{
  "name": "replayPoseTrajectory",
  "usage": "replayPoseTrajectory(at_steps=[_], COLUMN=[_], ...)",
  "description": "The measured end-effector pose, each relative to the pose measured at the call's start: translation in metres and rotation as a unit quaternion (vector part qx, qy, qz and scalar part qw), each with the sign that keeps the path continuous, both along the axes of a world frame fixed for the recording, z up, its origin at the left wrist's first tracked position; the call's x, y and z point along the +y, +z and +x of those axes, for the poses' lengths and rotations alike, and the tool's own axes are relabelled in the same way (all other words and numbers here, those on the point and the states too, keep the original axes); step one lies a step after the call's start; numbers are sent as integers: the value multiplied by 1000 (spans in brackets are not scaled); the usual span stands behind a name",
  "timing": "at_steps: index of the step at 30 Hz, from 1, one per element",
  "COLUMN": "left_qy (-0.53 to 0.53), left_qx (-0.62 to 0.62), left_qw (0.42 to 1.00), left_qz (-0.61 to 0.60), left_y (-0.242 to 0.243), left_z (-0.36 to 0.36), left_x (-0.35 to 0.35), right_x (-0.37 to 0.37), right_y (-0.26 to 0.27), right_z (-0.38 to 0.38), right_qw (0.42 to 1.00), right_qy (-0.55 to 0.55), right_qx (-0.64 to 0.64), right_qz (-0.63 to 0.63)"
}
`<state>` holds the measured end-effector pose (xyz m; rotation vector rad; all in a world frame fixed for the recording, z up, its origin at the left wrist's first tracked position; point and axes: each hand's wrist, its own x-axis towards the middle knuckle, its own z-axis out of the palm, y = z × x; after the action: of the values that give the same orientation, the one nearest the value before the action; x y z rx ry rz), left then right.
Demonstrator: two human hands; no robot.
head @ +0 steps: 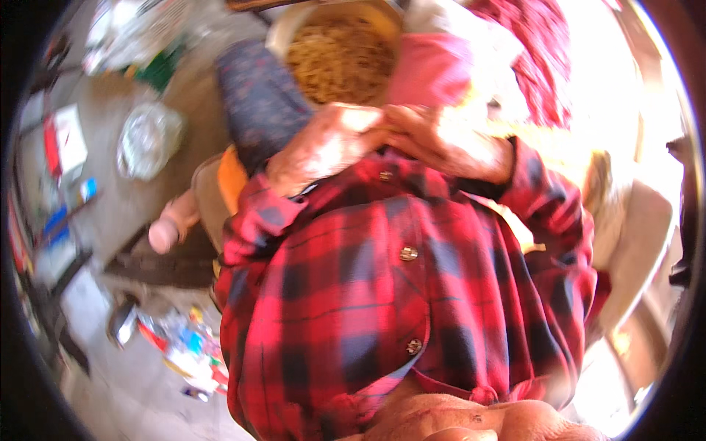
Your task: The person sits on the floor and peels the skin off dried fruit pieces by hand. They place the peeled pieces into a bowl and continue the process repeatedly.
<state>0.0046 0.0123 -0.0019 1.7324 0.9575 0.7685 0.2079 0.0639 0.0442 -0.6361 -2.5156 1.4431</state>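
My left hand (336,135) and my right hand (441,138) meet at the lower front of a red and black plaid shirt (353,264). Their fingers are bent and close together near a shirt button (385,175). Blur and glare hide whether anything lies between them. Just beyond the hands, a round pale tub (278,38) holds many small yellowish-brown pieces. Dark patterned cloth (253,99) covers the leg on the left, and pink cloth (433,69) lies right of the tub.
A clear plastic bag (149,140) rests on the floor at left, with more plastic (138,33) above it. Colourful packaging (190,342) is strewn at lower left. A red and white box (69,138) stands at the far left. Crumpled red cloth (543,60) is at upper right.
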Motion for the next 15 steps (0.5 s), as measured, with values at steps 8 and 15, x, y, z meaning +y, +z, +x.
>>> replayPoseTrajectory(at_steps=[8, 15], left_qy=[76, 112], left_qx=[20, 60], left_qw=[997, 991], left_qz=[-16, -40], left_y=[1, 25], left_z=[-54, -46], left_x=[-52, -49], right_x=[0, -3], right_y=[-12, -36], right_z=[11, -20], right_qw=[991, 984], right_qy=[33, 96], right_qx=[-129, 59], right_qz=[14, 135])
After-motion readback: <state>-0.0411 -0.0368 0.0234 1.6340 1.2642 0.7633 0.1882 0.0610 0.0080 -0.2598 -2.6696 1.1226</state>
